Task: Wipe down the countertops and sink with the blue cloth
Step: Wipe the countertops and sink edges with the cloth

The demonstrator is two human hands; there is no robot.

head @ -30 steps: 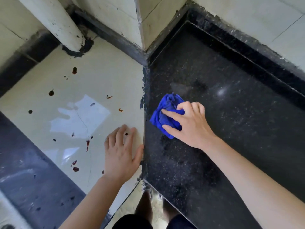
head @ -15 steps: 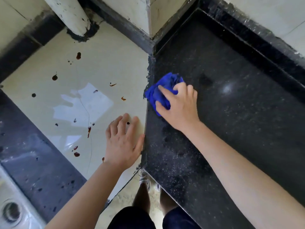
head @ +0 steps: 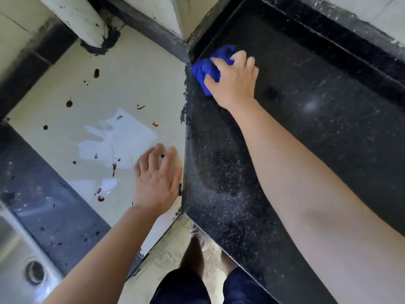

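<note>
Bare forearms (head: 306, 172); dark navy shorts (head: 182, 288); a white shoe (head: 196, 234).

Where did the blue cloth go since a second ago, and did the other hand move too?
The right hand slid the blue cloth away from the person across the black countertop, into the back corner by the wall, gripping it all the while. The left hand stayed flat on the cream countertop, and the dark red spots there are unwiped.

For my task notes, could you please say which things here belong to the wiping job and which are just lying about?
Job: blue cloth, right hand gripping it, black countertop, stained cream countertop, sink.
Just there: white pipe, shoe.
</note>
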